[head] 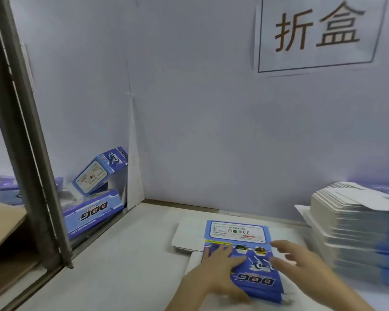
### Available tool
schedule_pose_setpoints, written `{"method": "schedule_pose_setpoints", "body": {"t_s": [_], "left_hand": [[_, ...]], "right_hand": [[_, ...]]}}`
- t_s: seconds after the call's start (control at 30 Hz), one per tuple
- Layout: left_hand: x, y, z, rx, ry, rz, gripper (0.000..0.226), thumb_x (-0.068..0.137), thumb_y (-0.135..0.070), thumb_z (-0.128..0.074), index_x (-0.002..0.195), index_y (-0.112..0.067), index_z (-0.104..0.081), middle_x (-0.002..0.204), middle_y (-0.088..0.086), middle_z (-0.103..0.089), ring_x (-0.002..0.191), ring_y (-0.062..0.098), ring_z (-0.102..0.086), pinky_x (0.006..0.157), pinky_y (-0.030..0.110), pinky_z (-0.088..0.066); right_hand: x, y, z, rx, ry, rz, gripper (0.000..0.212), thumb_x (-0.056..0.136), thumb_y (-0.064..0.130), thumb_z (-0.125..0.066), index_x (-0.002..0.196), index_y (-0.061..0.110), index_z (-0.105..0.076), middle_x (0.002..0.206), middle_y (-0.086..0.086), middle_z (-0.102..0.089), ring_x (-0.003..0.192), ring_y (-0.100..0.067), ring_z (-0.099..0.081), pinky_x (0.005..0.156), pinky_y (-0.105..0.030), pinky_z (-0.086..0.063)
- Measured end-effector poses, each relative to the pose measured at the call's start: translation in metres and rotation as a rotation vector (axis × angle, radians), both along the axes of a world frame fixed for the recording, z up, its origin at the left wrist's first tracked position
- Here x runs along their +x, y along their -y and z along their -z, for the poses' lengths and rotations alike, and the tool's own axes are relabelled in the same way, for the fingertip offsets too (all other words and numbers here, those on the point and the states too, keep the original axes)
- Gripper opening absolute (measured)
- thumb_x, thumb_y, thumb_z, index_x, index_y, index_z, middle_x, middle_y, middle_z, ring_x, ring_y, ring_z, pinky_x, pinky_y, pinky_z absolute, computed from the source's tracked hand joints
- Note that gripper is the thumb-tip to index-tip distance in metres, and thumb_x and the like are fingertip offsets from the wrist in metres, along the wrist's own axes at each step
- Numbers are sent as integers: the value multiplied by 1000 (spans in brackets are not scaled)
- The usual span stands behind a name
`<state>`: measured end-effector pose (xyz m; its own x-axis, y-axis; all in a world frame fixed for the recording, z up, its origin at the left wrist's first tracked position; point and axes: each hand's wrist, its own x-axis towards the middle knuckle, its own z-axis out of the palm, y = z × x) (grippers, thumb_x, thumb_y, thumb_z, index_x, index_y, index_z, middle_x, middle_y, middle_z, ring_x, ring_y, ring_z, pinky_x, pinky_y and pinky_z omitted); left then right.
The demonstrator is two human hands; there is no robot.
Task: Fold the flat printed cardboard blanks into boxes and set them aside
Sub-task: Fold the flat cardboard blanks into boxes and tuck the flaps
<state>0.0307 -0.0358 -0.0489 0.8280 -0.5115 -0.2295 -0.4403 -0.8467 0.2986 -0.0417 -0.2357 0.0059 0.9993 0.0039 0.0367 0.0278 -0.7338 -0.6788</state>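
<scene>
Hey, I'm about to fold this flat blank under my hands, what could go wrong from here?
The left hand lies flat on the blank, not gripping, so it may slide and crease crookedly. The uneven stack of blanks sits close to the right hand; a sweep could knock it. The tilted folded box on the left pile may tumble when more land there.

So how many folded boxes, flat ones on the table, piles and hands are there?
Folded boxes, clearly seen: 2 (tilted box, lying box)
Flat blank: 1
Stack of blanks: 1
Hands: 2 (left hand, right hand)
Total: 6
Blurred blue shapes far left: uncounted.
</scene>
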Motion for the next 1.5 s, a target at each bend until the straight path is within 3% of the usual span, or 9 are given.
{"method": "schedule_pose_setpoints", "body": {"t_s": [0.13,0.37,0.5,0.63,0.8,1.0,1.13,1.23,1.5], "left_hand": [[-7,20,-13,142,34,33,63,89,-32,-64,142,-25,-32,144,15,-34,135,34,-32,108,48,-32],[-16,5,-44,39,11,9,41,96,-33,-54,136,-28,-48,134,5,-50,118,25,-48,94,34,-41],[-23,-6,-67,-134,459,-95,26,100,-29,-43,114,-29,-66,114,-1,-67,95,18,-54,74,26,-38],[-30,-10,-83,-214,751,-153,26,102,-31,-40,119,-32,-60,104,-6,-69,93,16,-61,77,28,-45],[-45,-16,-103,-637,1175,-212,15,90,-18,-59,100,-13,-70,69,-3,-70,49,15,-59,44,19,-42],[-54,-17,-109,-1052,909,-260,30,88,-45,-46,107,-27,-59,94,-21,-61,78,5,-66,54,0,-44],[-56,-9,-112,-1315,671,-227,20,88,-35,-53,105,-45,-54,98,-21,-69,100,4,-65,62,10,-53],[-57,-2,-114,-1509,501,-240,27,86,-32,-54,111,-43,-56,101,-18,-71,97,5,-68,61,13,-54],[-63,20,-109,-1446,403,-286,66,77,-49,-57,139,-32,-43,118,-18,-63,110,3,-60,80,22,-57]], "right_hand": [[6,9,5,-37,-4,45,44,96,41,-55,138,33,-43,140,6,-48,111,-5,-46,62,-6,-40],[9,19,5,27,88,91,41,96,33,-57,136,28,-49,138,5,-50,112,-9,-49,84,-23,-46],[6,18,-1,161,240,130,36,97,28,-57,133,26,-53,136,4,-54,115,-10,-51,90,-26,-40],[4,16,-10,309,375,186,45,97,31,-55,141,26,-45,140,3,-52,122,-14,-52,94,-30,-40],[4,17,-15,373,337,188,60,97,29,-56,150,28,-29,145,-1,-46,125,-19,-50,94,-33,-42],[1,11,-23,468,337,129,56,98,25,-54,150,25,-33,146,2,-47,128,-15,-49,96,-26,-37],[-3,8,-30,606,417,99,51,97,20,-55,146,22,-40,135,11,-55,120,-6,-52,92,-19,-37],[-7,10,-36,805,416,21,30,93,23,-57,123,24,-58,106,14,-73,98,-9,-70,70,-17,-53],[-15,15,-45,942,430,-4,38,76,40,-63,111,26,-57,99,3,-75,85,-19,-74,56,-25,-57]]}}
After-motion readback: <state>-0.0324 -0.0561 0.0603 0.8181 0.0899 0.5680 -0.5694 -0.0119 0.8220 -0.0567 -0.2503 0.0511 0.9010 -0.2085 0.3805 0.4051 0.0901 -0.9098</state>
